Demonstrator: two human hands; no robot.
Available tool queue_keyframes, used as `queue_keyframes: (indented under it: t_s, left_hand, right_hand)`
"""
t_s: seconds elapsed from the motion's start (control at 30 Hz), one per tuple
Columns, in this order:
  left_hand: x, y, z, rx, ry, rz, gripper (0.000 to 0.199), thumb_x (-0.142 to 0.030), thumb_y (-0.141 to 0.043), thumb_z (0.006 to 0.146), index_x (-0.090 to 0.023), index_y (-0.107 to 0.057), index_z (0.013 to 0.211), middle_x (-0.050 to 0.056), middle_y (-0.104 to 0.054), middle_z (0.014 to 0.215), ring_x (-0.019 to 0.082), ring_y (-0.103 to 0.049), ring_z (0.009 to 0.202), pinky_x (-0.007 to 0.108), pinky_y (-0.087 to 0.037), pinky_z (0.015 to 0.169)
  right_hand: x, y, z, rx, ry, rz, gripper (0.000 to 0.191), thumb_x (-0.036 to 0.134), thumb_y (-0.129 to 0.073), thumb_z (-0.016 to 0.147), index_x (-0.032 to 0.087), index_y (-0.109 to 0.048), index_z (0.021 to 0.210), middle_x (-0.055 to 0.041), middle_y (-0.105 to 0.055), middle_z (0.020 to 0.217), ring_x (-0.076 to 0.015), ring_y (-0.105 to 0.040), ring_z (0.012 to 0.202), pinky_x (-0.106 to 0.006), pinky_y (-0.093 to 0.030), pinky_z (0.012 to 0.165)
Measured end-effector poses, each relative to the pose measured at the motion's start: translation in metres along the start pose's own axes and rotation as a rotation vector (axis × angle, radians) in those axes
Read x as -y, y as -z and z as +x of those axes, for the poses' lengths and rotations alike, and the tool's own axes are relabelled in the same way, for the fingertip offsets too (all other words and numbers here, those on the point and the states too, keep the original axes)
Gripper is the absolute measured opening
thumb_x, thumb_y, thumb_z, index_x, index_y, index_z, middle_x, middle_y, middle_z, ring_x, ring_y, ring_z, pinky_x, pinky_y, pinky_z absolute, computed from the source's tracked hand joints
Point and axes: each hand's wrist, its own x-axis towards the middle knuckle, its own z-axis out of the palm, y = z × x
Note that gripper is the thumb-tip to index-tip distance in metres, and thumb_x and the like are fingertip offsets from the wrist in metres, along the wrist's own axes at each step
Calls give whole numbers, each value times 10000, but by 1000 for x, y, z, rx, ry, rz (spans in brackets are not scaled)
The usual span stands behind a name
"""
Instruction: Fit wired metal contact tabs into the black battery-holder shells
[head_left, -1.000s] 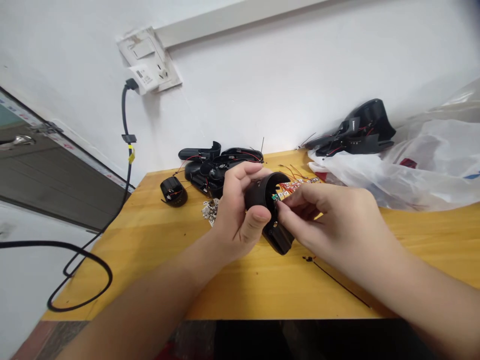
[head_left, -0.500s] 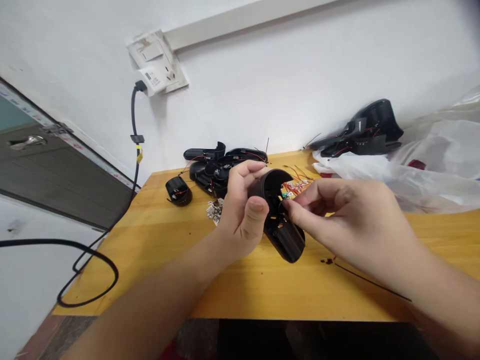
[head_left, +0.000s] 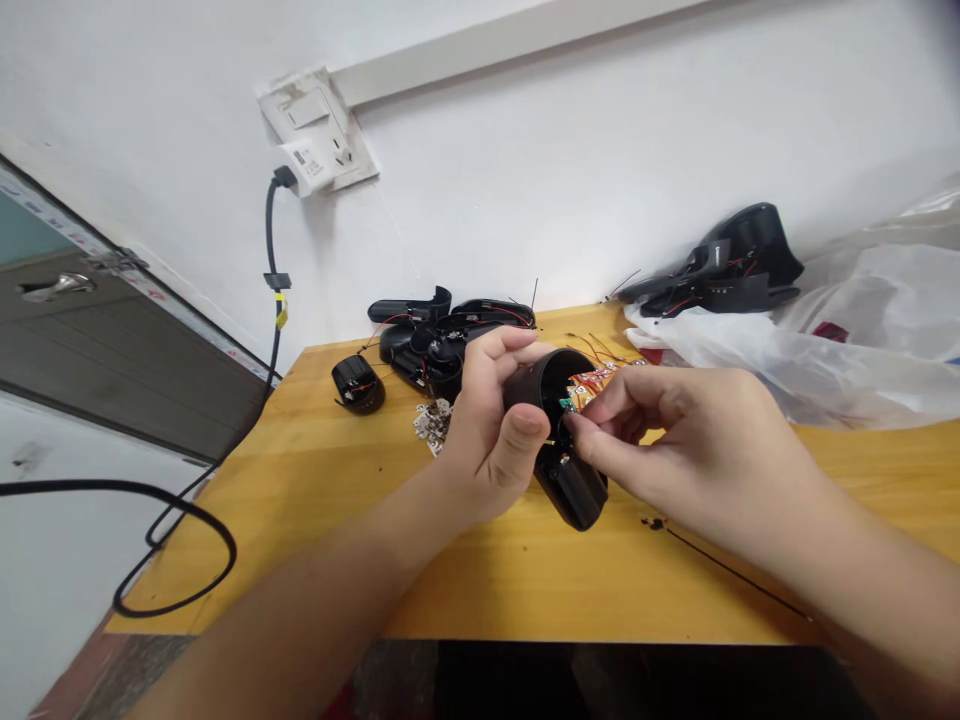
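My left hand (head_left: 499, 425) is wrapped round a black curved plastic housing (head_left: 574, 487), its round opening tilted toward my right side. The thumb lies along the near rim. At that opening, my right hand (head_left: 667, 420) pinches a small part with a green circuit board (head_left: 567, 405) between thumb and fingertips. What exactly the fingertips grip is partly hidden. Behind the right fingers lie red-wired small boards (head_left: 592, 378) on the table. A heap of small metal pieces (head_left: 433, 424) sits just left of my left hand.
On the yellow wooden table (head_left: 300, 540) stand a small black housing (head_left: 358, 384) and a pile of black shells (head_left: 424, 345). More black shells (head_left: 739, 262) rest on a white plastic bag (head_left: 862, 330). A thin black wire (head_left: 735, 570) lies near the front edge. A power cable (head_left: 271, 240) hangs left.
The housing has turned slightly in my left hand, and the green board now sits closer to its opening. Both hands have shifted only a little.
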Motion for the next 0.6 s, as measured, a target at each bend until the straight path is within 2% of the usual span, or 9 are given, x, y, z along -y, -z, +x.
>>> queue_keyframes:
  t_s: [0.27, 0.6]
  left_hand:
    - [0, -1, 0, 3, -14, -29, 518, -594, -436, 1019, -210, -362, 1358, 115, -619, 1234, 194, -633, 1082, 375, -522, 935]
    - [-2, -3, 0, 3, -16, 3, 511, -591, -429, 1021, -204, -345, 1344, 131, -632, 1243, 217, -643, 1095, 423, -519, 965]
  right_hand:
    - [0, 0, 0, 19, -21, 38, 196, 252, -673, 804, 191, -625, 625, 20, -645, 560, -105, -564, 448, -203, -419, 425]
    - [2, 0, 2, 23, -57, 49, 159, 200, -675, 744, 191, -601, 604, 27, -622, 535, -103, -550, 441, -200, -398, 415]
